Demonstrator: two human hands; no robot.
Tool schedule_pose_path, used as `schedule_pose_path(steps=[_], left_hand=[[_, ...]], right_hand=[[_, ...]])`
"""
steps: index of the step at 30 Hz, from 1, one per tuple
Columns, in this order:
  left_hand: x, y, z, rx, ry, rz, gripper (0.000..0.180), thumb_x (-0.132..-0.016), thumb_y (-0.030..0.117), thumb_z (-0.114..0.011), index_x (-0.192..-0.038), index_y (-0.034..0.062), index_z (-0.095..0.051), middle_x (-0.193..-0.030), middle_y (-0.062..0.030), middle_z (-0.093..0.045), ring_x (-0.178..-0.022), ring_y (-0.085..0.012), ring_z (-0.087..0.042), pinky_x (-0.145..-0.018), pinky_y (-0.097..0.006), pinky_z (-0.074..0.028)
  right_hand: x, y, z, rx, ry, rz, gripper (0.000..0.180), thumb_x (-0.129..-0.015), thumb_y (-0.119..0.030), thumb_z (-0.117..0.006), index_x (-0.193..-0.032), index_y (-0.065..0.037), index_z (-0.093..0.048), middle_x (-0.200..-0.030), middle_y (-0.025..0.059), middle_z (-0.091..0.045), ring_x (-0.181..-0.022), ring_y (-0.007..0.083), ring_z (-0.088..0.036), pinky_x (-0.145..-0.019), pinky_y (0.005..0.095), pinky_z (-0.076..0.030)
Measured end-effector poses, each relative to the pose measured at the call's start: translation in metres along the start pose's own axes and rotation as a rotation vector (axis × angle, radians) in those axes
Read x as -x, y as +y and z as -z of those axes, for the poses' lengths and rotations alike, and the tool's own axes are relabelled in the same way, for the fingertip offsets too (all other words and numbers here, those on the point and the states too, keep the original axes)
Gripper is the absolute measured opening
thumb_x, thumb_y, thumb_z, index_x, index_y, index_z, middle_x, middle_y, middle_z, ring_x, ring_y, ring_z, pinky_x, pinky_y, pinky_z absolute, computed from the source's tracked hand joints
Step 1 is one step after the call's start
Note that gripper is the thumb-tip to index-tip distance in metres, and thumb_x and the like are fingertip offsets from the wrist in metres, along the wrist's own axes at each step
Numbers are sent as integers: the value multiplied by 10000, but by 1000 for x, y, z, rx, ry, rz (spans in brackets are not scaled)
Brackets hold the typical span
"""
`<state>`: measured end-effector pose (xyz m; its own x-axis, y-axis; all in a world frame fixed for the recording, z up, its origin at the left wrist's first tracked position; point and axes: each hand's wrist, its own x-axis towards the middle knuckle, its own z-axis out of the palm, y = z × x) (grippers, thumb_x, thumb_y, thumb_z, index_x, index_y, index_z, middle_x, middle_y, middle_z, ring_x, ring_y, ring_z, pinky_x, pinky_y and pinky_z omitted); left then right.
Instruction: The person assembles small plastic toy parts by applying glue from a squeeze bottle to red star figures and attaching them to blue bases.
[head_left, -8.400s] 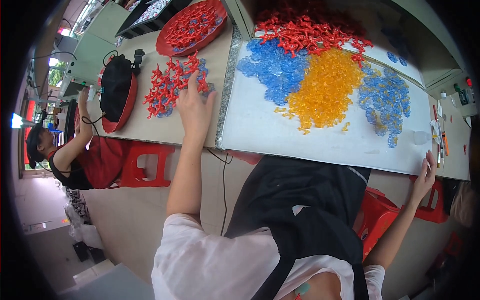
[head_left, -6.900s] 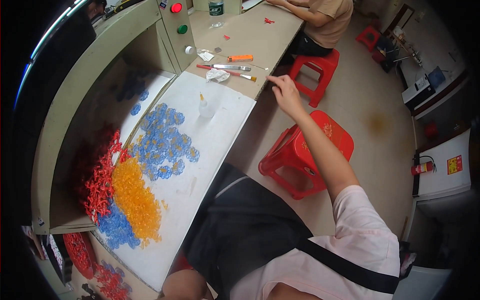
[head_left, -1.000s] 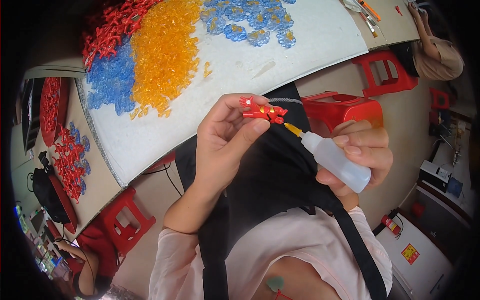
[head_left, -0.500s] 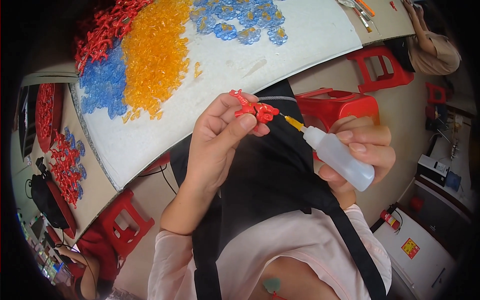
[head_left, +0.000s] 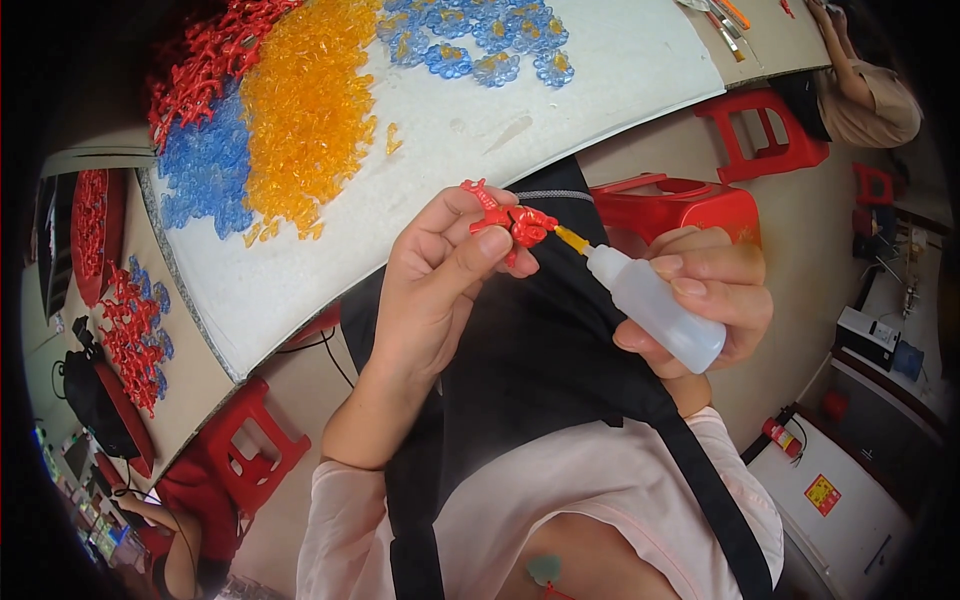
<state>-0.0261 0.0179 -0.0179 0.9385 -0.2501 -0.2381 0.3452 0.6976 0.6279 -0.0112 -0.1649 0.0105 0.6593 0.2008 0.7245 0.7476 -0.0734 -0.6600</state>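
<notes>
My left hand (head_left: 435,265) pinches a small red plastic figurine (head_left: 525,227) between thumb and fingers, above the black apron (head_left: 530,350). My right hand (head_left: 715,290) is wrapped round a translucent white squeeze bottle (head_left: 660,308), tilted with its yellow needle tip (head_left: 572,239) pointing up and left. The needle's end is at the right end of the figurine; whether it touches cannot be made out. The figurine's underside is partly hidden by my fingers.
On the white-covered table (head_left: 450,140) lie heaps of orange pieces (head_left: 310,110), blue pieces (head_left: 205,160) and red figures (head_left: 215,65), with blue flower-shaped parts (head_left: 495,35) further right. Red stools (head_left: 680,205) stand beside it. Another person (head_left: 870,100) sits at the far right.
My right hand has brought the squeeze bottle left and slightly up, so the needle tip has come right up to the figurine. My left hand has stayed almost still.
</notes>
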Motion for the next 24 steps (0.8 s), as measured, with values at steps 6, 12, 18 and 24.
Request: schedule_pose_path(steps=[6,12,18,24], left_hand=[[-4,-3,5,56,-23,25,229,-830,107,-534,-1035,11,-496,-918,-102,-581,-732,-143,-570,-703,-249,-452],[-6,2,16,79,11,-39,232,-851,140,-506,-1045,13,-504,-933,-132,-584,-740,-142,-573,-691,-241,-468],[-7,3,16,182,-6,15,224,-854,148,-504,-1031,12,-506,-924,-109,-580,-739,-137,-572,-697,-241,-464],[-5,4,14,133,2,16,217,-852,152,-509,-1021,15,-509,-921,-99,-581,-734,-132,-569,-697,-243,-462]], right_hand=[[2,1,3,139,-97,36,418,-661,-231,-741,-934,-62,-473,-857,100,-503,-597,173,-509,-533,278,-460],[5,13,18,9,170,-115,430,-637,-138,-758,-914,-46,-443,-900,141,-515,-764,206,-552,-666,298,-479],[7,12,35,16,300,-167,415,-641,-174,-757,-897,-60,-451,-902,130,-520,-772,194,-537,-682,296,-469],[5,3,10,26,145,-69,410,-610,-131,-776,-898,-46,-496,-873,116,-508,-703,185,-551,-611,261,-475]])
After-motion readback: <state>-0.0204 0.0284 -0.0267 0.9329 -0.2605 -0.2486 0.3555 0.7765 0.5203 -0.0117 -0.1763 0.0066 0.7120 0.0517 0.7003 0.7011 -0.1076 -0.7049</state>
